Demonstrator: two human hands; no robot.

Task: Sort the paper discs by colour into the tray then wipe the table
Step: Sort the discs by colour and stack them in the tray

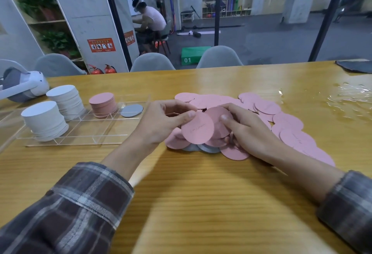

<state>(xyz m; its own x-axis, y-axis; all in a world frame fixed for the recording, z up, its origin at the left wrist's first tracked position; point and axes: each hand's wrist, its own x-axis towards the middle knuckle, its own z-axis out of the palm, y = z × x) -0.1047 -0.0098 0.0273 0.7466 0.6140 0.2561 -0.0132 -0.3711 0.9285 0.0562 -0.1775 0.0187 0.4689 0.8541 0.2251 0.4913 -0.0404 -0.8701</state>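
— Where did we have the discs?

— Most lay in a loose pile of pink discs [267, 108] on the tabletop [201, 203], right of the middle. A few grey discs [209, 149] peeped out from under its near edge.

— And our hands?

— Both were over the near left end of that pile. Our left hand [167, 121] had its grip pinching the front pink disc [198, 128] at the upper left rim, thumb on top, with the disc tilted up toward us. Our right hand [246, 130] had its grip curled round a small bunch of pink discs [218, 112] just behind that one, thumb pressed on the top face and fingers tucked under.

— What did we have in the tray?

— The clear tray [84, 135] stood left of the pile, apart from it. In its far row we saw a pink stack [103, 103] and, in the compartment to its right, a single grey disc [131, 110] lying flat. At the left end stood the nearer white stack [45, 121] and the farther white stack [66, 100].

— Anything else near us?

— A white headset [26, 86] lay beyond the tray at the left edge. A wet-looking patch [350, 97] shone at the far right, with a dark cloth [355, 66] behind it. We wore plaid sleeves [76, 209] on both arms.
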